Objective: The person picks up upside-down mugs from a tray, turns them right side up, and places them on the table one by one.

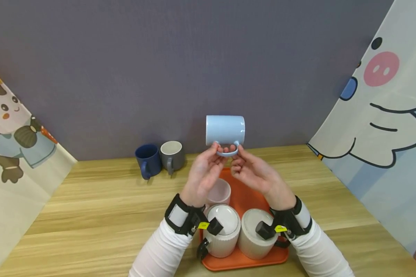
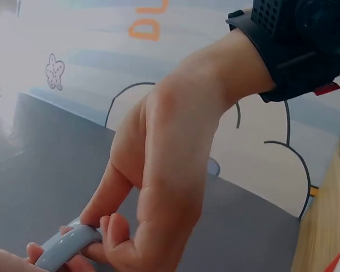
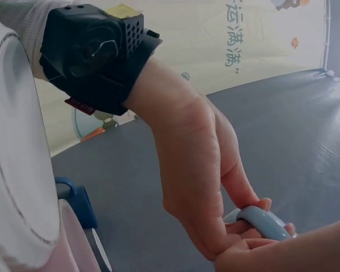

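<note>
A light blue mug (image 1: 225, 129) is held up on its side above the back of the table, its handle (image 1: 228, 154) pointing down. My left hand (image 1: 202, 173) pinches the handle's left end with thumb and fingers. At its right end my right hand (image 1: 258, 173) pinches too, with some fingers curled in. Across the left wrist view runs the right hand (image 2: 170, 158), fingers at the blue handle (image 2: 68, 246). The right wrist view shows the left hand (image 3: 190, 164) at that handle (image 3: 263, 222); the mug's body is mostly hidden there.
Below the hands lies an orange tray (image 1: 244, 264). It carries a pink mug (image 1: 219, 191) and two whitish mugs, one ribbed (image 1: 223, 247) and one smoother (image 1: 253, 246), with dark handles. A navy mug (image 1: 152, 159) and a grey mug (image 1: 175, 158) stand at the back wall.
</note>
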Demonstrator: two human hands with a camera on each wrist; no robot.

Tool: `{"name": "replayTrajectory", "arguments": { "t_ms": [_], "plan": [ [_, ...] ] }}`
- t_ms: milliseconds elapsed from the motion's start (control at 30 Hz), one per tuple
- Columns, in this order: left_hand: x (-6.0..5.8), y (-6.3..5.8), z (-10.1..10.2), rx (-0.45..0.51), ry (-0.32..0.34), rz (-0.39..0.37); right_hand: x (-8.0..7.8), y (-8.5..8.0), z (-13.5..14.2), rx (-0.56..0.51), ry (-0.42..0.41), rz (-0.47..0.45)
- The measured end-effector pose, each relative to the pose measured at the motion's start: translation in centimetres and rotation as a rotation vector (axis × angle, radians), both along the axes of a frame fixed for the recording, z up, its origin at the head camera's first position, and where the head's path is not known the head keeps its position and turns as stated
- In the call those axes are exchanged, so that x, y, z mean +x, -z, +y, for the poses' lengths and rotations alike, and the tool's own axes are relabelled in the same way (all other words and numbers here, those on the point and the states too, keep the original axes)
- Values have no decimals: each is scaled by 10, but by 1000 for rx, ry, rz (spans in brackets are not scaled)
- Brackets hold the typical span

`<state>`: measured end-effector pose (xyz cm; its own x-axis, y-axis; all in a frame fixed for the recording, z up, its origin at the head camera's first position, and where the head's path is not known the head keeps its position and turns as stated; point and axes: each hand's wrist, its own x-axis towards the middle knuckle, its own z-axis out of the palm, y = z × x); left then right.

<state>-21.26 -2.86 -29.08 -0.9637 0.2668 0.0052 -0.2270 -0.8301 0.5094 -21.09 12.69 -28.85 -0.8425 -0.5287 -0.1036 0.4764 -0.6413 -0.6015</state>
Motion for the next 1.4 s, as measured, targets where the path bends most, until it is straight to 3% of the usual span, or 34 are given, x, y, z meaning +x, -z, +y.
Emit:
{"name": "replayTrajectory", "arguments": {
  "t_ms": [467, 767, 900, 1067, 1200, 1400],
  "plan": [
    [-1, 1, -4, -148, -109, 55, -1, 6, -3, 67, -9, -110],
    [-4, -4, -7, -190, -164, 56, -5, 5, -1, 129, -44, -84],
    [-6, -4, -11, -199, -198, 80, -9, 1, 9, 219, -82, 24],
    [-9, -3, -17, -242, -262, 123, -8, -6, 30, 478, -95, 333],
    [-12, -2, -24, -277, -322, 161, -4, -8, 50, 703, 19, 528],
    [-19, 1, -34, -332, -387, 191, -1, -5, 67, 967, 199, 592]
  ]
}}
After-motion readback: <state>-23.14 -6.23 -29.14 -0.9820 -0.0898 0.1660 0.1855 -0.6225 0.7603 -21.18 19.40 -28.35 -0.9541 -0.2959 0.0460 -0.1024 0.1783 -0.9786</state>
